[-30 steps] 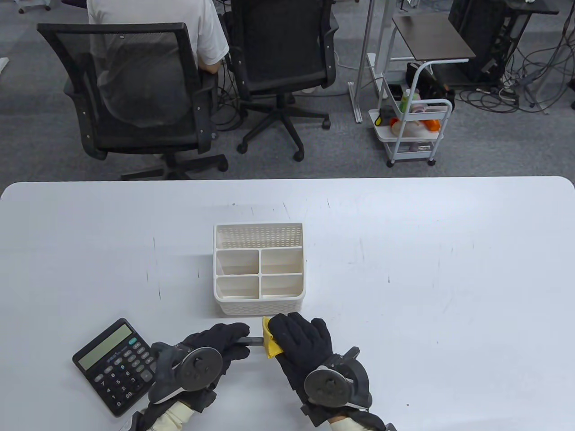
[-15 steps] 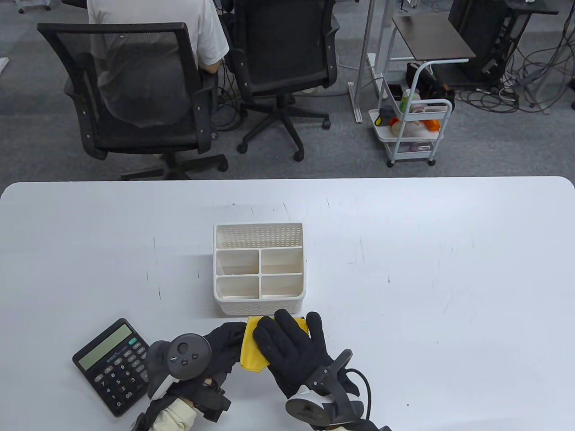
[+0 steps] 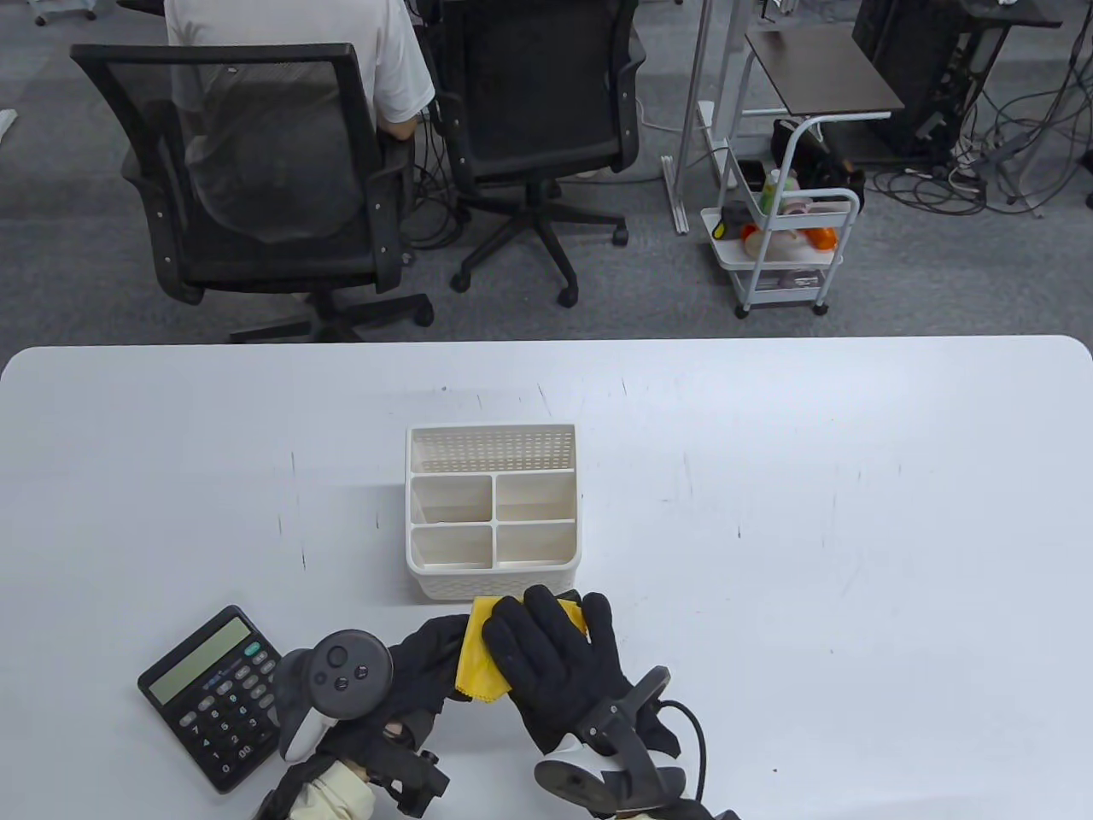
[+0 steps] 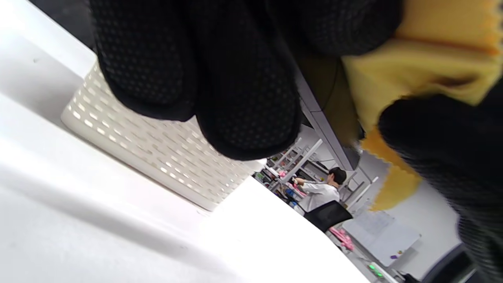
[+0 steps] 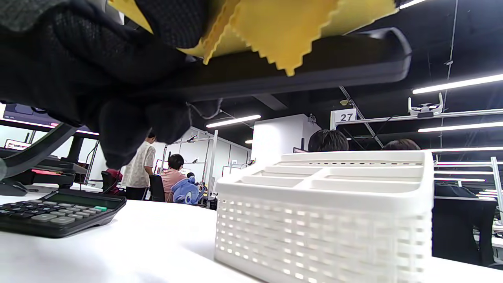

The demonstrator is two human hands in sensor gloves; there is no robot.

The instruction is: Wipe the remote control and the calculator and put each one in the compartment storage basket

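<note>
Table view: left hand (image 3: 427, 662) and right hand (image 3: 551, 653) meet at the near edge of the white table (image 3: 811, 512), just near of the compartment storage basket (image 3: 493, 571). The right hand lies spread over a yellow cloth (image 3: 475, 653), fingers straight, pressing it down on the remote control (image 3: 567, 594), of which only a dark sliver shows at the far side of the cloth. The left hand comes in from the left under the cloth; its fingers are mostly hidden, apparently gripping the remote's left end. Calculator (image 3: 215, 694) lies flat at near left, touching or just beside the left hand's tracker (image 3: 344, 673). All five basket compartments hold nothing. An office chair (image 3: 256, 171) with a seated person stands beyond the table.

Left wrist view: gloved fingers (image 4: 235, 98) curl down from the top, with the cloth (image 4: 412, 67) bunched at right and the remote's grey edge (image 4: 314, 110) between them. Basket wall (image 4: 157, 149) sits just behind on the table.

Right wrist view: the remote (image 5: 294, 74) is lifted clear of the table, level, with the cloth (image 5: 283, 27) draped over it and the left hand's fingers (image 5: 129, 125) wrapped round its left end. Basket (image 5: 326, 220) right, calculator (image 5: 59, 212) left, well apart.
</note>
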